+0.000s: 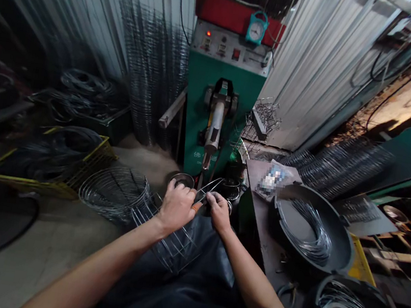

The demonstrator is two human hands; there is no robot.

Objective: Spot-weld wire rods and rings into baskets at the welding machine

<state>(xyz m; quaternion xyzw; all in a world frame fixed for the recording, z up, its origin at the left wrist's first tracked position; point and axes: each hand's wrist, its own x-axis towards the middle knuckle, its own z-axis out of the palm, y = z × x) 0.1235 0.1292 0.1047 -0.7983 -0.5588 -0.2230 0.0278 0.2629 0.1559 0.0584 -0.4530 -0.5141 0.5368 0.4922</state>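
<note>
My left hand is closed at the lower end of the welding machine, with an orange wrap on one finger. It grips wires of a metal wire basket that lies on its side over my lap. My right hand pinches a thin bent wire just to the right of the left hand. This wire runs up under the machine's electrode; whether it is joined to the basket I cannot tell. Fingers hide the spots where the wires are gripped.
Ahead stands a green spot welder with a lit red lamp and a blue clock. Beside me on the right, a black round tray holds wire rings. Yellow crates of coiled wire sit on the left, stacked wire frames behind.
</note>
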